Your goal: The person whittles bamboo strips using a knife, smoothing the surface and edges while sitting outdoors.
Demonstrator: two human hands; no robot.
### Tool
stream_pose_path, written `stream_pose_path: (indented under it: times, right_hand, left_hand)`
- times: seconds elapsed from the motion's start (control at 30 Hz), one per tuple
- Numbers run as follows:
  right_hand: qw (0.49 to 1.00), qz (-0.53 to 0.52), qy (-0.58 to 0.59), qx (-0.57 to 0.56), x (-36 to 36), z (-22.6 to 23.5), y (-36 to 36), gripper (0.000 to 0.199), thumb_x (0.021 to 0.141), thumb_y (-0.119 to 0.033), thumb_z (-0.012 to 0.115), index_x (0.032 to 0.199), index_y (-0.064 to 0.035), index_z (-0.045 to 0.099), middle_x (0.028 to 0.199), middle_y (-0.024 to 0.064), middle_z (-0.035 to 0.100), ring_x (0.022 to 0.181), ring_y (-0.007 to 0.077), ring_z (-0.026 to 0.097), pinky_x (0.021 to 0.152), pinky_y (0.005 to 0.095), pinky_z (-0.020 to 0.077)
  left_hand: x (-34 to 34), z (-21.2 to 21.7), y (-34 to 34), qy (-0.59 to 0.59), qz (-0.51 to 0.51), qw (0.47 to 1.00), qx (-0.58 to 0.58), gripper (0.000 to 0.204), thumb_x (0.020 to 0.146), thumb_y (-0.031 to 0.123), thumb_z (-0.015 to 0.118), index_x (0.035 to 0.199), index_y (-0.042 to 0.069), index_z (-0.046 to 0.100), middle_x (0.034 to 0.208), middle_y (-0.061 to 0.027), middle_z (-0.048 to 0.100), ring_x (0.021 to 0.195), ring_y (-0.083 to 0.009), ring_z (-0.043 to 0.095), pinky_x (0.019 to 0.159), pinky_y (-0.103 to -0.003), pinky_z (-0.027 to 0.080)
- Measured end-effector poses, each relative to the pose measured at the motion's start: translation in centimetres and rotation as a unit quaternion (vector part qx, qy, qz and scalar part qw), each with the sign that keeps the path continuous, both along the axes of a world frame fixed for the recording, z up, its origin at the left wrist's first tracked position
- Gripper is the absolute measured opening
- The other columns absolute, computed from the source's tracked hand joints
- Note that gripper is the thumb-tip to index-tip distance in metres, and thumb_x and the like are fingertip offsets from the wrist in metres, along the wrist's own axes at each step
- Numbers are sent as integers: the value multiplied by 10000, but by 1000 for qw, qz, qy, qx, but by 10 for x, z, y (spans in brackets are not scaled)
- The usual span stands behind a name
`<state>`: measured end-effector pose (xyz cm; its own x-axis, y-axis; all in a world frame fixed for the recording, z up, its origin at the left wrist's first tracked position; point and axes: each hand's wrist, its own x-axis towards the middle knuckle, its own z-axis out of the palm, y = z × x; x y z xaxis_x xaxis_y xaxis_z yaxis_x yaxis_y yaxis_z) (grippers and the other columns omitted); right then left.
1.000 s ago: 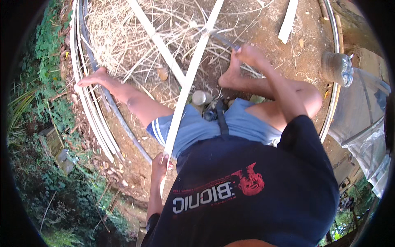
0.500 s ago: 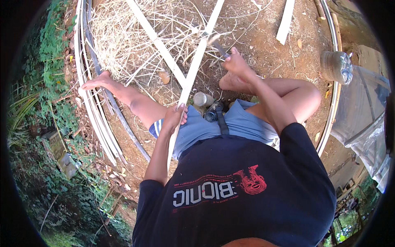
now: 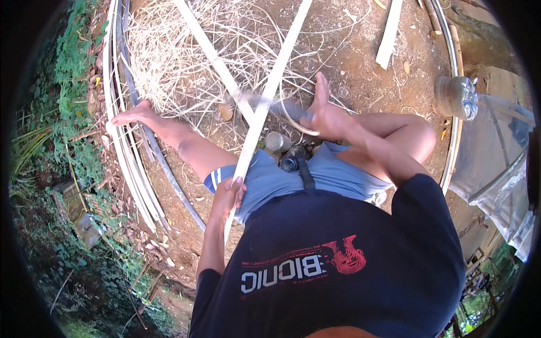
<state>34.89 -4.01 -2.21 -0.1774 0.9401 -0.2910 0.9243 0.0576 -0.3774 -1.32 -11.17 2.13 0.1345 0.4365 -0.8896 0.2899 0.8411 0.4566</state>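
I sit on bare earth with my legs out. My left hand (image 3: 228, 194) grips a long pale bamboo strip (image 3: 270, 90) that runs from my lap up and to the right, out of the top of the view. My right hand (image 3: 329, 118) is closed on the handle of a knife (image 3: 265, 101). Its blurred blade lies across the strip near my right foot. A thin curled shaving (image 3: 293, 127) hangs just below the blade.
A second pale strip (image 3: 208, 50) crosses a heap of dry shavings (image 3: 169, 56). A bundle of long bent strips (image 3: 121, 141) lies beyond my left leg. A small jar (image 3: 274, 141) stands at my lap. At right are a plastic bottle (image 3: 456, 96), a short slat (image 3: 389, 34) and clear sheeting (image 3: 496, 169).
My left hand rose along the strip from beside my hip, then slid back a little. My right hand with the knife came nearer to me and onto the strip.
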Motion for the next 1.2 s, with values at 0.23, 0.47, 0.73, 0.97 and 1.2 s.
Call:
stream_pose_path:
  times: [0.23,0.47,0.73,0.97,1.2]
  right_hand:
    - [946,-118,-5,-302,80,1,72,457,873,-379,525,1095,1,649,1329,438,387,1317,406,426,950,466,485]
    - [994,13,-83,-70,42,8,29,580,866,-404,537,1198,67,474,1086,278,593,932,330,658,765,455,535]
    - [999,17,25,44,69,-26,36,449,872,-392,511,901,18,692,844,297,668,822,359,687,738,452,550]
    - [970,-218,28,-99,127,-17,85,347,863,-370,609,935,-36,671,674,222,635,587,327,651,553,485,505]
    - [987,36,-111,-108,135,-9,81,295,828,-282,565,865,-13,679,688,263,635,611,351,658,612,473,537]
  left_hand:
    - [-39,29,-42,17,-16,1000,-9,376,973,372,565,772,55,590,540,31,445,441,-65,381,423,-215,320]
    - [-53,34,-50,-30,35,999,-29,428,898,475,643,777,69,579,574,53,440,496,-45,384,460,-203,287]
    - [-75,30,-55,-42,46,998,-32,378,912,435,646,838,68,592,630,32,515,500,-34,422,443,-189,315]
    - [-86,22,-73,-52,29,997,-45,423,891,467,661,777,67,589,558,50,442,490,-47,398,431,-198,292]
    - [-95,18,-75,-69,33,996,-42,450,896,479,649,791,47,582,599,33,474,497,-52,424,447,-202,322]
